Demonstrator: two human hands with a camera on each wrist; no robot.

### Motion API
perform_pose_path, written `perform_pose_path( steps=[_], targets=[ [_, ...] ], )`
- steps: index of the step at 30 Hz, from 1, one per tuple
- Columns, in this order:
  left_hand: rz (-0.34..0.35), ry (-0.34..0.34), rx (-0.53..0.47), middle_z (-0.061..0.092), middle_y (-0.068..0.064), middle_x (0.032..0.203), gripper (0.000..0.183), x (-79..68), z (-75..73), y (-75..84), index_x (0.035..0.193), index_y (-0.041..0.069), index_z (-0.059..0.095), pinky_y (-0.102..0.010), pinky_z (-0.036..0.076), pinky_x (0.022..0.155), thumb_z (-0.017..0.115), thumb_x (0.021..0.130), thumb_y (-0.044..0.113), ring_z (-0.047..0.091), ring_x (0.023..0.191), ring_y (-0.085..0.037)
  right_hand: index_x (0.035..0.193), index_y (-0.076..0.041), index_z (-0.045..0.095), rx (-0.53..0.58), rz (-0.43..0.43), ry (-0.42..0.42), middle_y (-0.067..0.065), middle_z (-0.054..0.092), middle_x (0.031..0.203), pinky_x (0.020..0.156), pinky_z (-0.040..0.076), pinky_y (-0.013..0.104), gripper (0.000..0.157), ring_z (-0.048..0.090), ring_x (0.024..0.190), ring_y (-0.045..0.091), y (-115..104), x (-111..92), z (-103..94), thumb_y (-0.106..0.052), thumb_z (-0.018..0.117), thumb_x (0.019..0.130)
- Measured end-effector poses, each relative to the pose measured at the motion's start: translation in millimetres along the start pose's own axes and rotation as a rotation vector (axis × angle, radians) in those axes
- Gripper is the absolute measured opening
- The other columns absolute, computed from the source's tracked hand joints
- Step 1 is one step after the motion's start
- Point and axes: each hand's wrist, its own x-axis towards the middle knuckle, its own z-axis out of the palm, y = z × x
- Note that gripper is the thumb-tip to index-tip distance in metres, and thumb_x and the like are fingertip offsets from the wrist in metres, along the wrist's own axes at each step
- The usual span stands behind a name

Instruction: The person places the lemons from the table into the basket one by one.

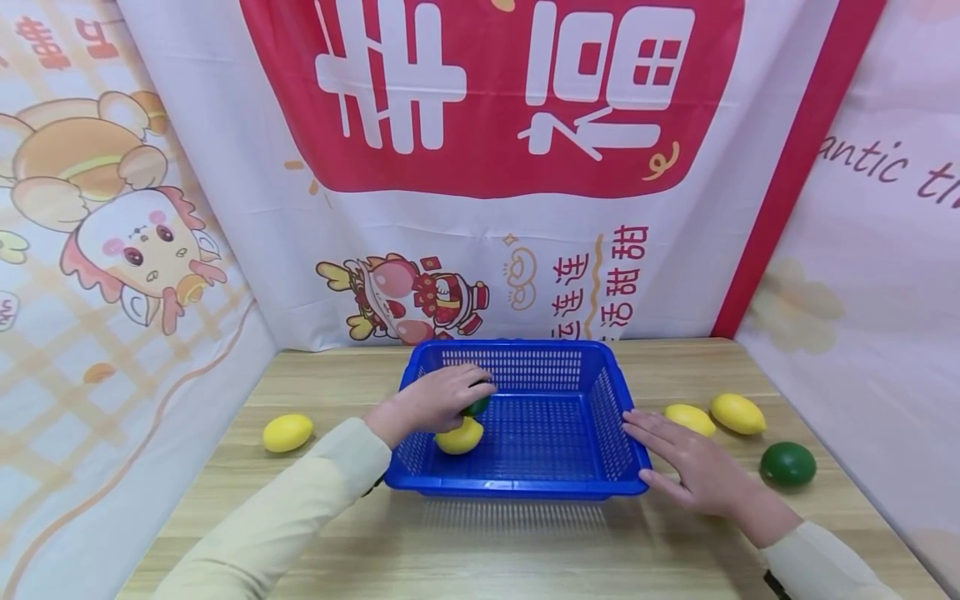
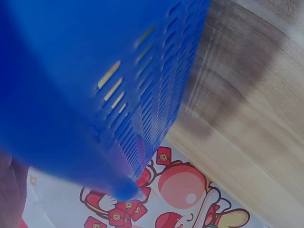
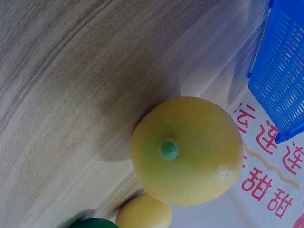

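Observation:
A blue plastic basket (image 1: 517,486) with slotted walls stands on the table. My left hand (image 1: 442,396) reaches inside, over the basket's left part, its fingers curled round a dark green lime (image 1: 477,407) that they partly hide. Just below that hand a yellow lemon (image 1: 459,437) lies in the basket. My right hand (image 1: 693,467) rests its fairly straight fingers on the basket's right rim, with the thumb near the front corner. In the left wrist view the basket wall (image 2: 156,76) fills much of the picture, with bits of yellow through its slots.
To the right of the basket lie two yellow lemons, a nearer one (image 1: 690,419) and a farther one (image 1: 738,414), and a green lime (image 1: 788,464). Another lemon (image 1: 288,433) lies on the table's left. Printed cloth (image 1: 480,217) hangs behind the wooden table (image 1: 510,558).

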Motion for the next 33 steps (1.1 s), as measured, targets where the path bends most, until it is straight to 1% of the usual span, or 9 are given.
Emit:
perform_pose_path(
  steps=[8,17,22,27,29,33],
  targets=[
    [-0.036,-0.056,-0.002,0.055,-0.007,0.133,0.051,-2.8,-1.1,0.8,0.131,0.013,0.055,-0.033,0.041,0.106,0.075,0.085,0.016,0.051,0.122,-0.022,0.138,-0.007,0.054,0.018,-0.012,0.019,0.007,0.048,0.145,0.112,0.014,0.018,0.058,0.046,0.131,0.028,0,0,1.6,-0.036,0.067,0.089],
    [-0.057,-0.071,-0.015,0.055,-0.005,0.133,0.052,-4.3,0.6,0.4,0.131,0.014,0.055,-0.033,0.039,0.107,0.076,0.084,0.017,0.05,0.123,-0.02,0.139,-0.006,0.053,0.026,-0.022,0.028,0.008,0.048,0.145,0.112,0.013,0.017,0.058,0.045,0.132,0.028,1,0,3.3,-0.034,0.066,0.09],
    [-0.061,-0.074,-0.011,0.056,-0.005,0.132,0.052,-5.1,0.9,0.5,0.131,0.014,0.055,-0.034,0.039,0.107,0.076,0.084,0.017,0.051,0.122,-0.02,0.139,-0.006,0.053,0.025,-0.02,0.028,0.008,0.048,0.146,0.112,0.014,0.017,0.058,0.045,0.132,0.027,1,1,3.4,-0.034,0.067,0.09],
    [-0.063,-0.046,-0.027,0.058,-0.007,0.128,0.049,-7.0,1.4,1.0,0.129,0.012,0.058,-0.036,0.041,0.105,0.074,0.083,0.009,0.054,0.119,-0.022,0.14,-0.007,0.052,0.027,0.001,0.004,0.007,0.047,0.147,0.112,0.015,0.018,0.059,0.044,0.133,0.027,-1,1,0.7,-0.034,0.067,0.09],
    [-0.07,-0.038,-0.036,0.058,-0.008,0.128,0.048,-8.5,1.3,1.2,0.128,0.011,0.059,-0.036,0.042,0.105,0.074,0.082,0.006,0.054,0.119,-0.023,0.141,-0.008,0.052,0.026,0.011,-0.008,0.006,0.046,0.147,0.112,0.015,0.019,0.059,0.043,0.134,0.026,-2,2,-0.5,-0.034,0.067,0.09],
    [-0.085,-0.041,-0.037,0.057,-0.011,0.131,0.049,-12.3,-0.2,0.8,0.128,0.01,0.058,-0.038,0.041,0.105,0.074,0.082,0.006,0.053,0.122,-0.025,0.141,-0.008,0.052,0.024,0.017,-0.017,0.007,0.047,0.147,0.112,0.016,0.019,0.06,0.043,0.134,0.026,-3,2,-1.1,-0.034,0.068,0.09]
  ],
)
